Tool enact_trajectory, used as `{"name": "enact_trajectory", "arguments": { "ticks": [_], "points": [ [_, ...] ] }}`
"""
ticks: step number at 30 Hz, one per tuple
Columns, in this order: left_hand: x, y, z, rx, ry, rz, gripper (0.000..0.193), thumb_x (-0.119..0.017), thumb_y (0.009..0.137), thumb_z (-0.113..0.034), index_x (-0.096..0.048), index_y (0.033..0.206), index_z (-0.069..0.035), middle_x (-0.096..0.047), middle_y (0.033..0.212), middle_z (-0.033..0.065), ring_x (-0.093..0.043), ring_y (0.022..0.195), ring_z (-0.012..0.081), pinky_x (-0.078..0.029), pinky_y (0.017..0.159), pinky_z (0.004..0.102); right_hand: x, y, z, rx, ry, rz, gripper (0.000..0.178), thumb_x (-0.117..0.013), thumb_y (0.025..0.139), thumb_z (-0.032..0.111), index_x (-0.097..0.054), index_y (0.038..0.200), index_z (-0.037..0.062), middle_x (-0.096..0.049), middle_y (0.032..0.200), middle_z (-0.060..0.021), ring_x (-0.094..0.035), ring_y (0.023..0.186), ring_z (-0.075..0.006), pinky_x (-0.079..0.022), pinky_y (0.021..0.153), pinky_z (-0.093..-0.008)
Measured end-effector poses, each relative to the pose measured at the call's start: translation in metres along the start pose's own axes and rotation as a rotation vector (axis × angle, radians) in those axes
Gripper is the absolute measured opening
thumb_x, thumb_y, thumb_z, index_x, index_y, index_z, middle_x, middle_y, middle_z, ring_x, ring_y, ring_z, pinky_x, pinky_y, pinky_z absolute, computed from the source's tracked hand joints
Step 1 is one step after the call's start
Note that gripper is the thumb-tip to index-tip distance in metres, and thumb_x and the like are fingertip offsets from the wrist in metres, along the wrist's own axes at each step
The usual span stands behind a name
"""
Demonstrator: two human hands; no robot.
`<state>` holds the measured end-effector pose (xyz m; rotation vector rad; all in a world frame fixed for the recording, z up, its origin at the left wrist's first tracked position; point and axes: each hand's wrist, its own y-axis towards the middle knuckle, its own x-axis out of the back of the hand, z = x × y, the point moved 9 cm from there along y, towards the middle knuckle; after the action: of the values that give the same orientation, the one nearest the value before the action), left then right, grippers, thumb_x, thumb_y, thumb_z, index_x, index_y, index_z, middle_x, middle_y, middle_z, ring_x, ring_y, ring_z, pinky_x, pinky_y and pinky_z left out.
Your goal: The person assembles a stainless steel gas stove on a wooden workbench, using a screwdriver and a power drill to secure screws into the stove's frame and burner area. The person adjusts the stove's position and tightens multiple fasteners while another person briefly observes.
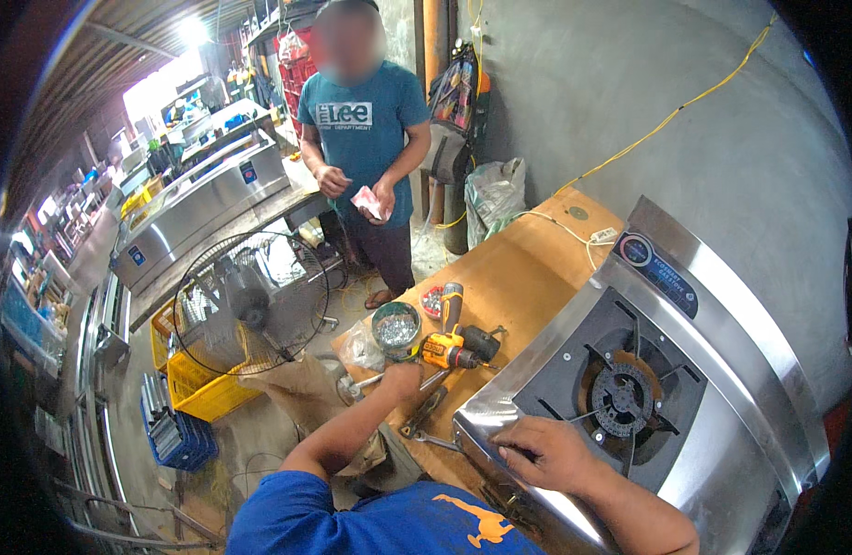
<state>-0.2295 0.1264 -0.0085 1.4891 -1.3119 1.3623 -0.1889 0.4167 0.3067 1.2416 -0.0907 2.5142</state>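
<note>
Currently my right hand point(548, 453) lies, fingers curled, over the front left corner of the stainless-steel, black-topped gas stove point(678, 393), at the right side of the brown wooden table point(518, 273); my left hand point(404, 380) is by the table's near edge, just beside the yellow-and-black cordless drill point(441, 350); whether either grips anything, I cannot tell

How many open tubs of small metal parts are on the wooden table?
2: a round green tub beside the clear plastic bag, and a smaller red tub beyond it, near the yellow drill. More may be hidden.
</note>
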Motion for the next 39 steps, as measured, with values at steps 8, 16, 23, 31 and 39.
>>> {"name": "enact_trajectory", "arguments": {
  "ticks": [8, 16, 23, 31, 39],
  "points": [
    [0.019, 0.000, -0.008, 0.041, 0.035, 0.009, 0.019, -0.065, 0.080, -0.022, -0.074, 0.083, -0.006, -0.074, 0.088, 0.0201, -0.074, 0.081, 0.0356, -0.059, 0.072, 0.0478, -0.001, -0.002, -0.001, 0.034, -0.005, -0.039, 0.024, -0.064, 0.092, 0.023, -0.072, 0.109, 0.0080, -0.068, 0.099, -0.0128, -0.067, 0.093, -0.0332, -0.055, 0.081, -0.0434],
    [0.035, 0.006, -0.005, 0.130, 0.057, -0.112, 0.020, -0.063, 0.082, -0.022, -0.075, 0.078, -0.006, -0.074, 0.083, 0.0184, -0.074, 0.079, 0.0340, -0.059, 0.069, 0.0461, -0.001, -0.003, -0.001, 0.021, -0.007, -0.041, 0.026, -0.063, 0.092, 0.026, -0.071, 0.109, 0.0094, -0.067, 0.098, -0.0127, -0.066, 0.093, -0.0339, -0.055, 0.081, -0.0452],
    [0.020, 0.008, -0.002, 0.124, 0.146, -0.016, 0.015, -0.066, 0.081, -0.019, -0.078, 0.084, -0.010, -0.076, 0.085, 0.0138, -0.075, 0.080, 0.0295, -0.060, 0.068, 0.0422, 0.000, -0.003, 0.003, 0.040, -0.038, -0.032, 0.024, -0.064, 0.092, 0.025, -0.071, 0.109, 0.0086, -0.067, 0.099, -0.0131, -0.066, 0.093, -0.0340, -0.055, 0.080, -0.0445],
    [0.050, -0.005, -0.026, 0.148, 0.028, 0.059, 0.045, -0.057, 0.090, -0.051, -0.078, 0.098, -0.013, -0.077, 0.098, 0.0120, -0.075, 0.091, 0.0301, -0.059, 0.076, 0.0439, 0.001, -0.006, 0.003, 0.049, -0.019, -0.049, 0.026, -0.063, 0.093, 0.027, -0.071, 0.109, 0.0082, -0.067, 0.100, -0.0132, -0.066, 0.095, -0.0346, -0.055, 0.083, -0.0449],
    [0.057, -0.005, -0.026, 0.160, 0.037, -0.002, 0.017, -0.066, 0.078, -0.019, -0.077, 0.081, -0.007, -0.075, 0.089, 0.0163, -0.075, 0.082, 0.0334, -0.060, 0.072, 0.0448, -0.001, -0.007, 0.001, 0.049, -0.015, -0.061, 0.026, -0.062, 0.095, 0.029, -0.070, 0.109, 0.0089, -0.066, 0.099, -0.0128, -0.066, 0.096, -0.0341, -0.054, 0.083, -0.0456]
  ]
}}
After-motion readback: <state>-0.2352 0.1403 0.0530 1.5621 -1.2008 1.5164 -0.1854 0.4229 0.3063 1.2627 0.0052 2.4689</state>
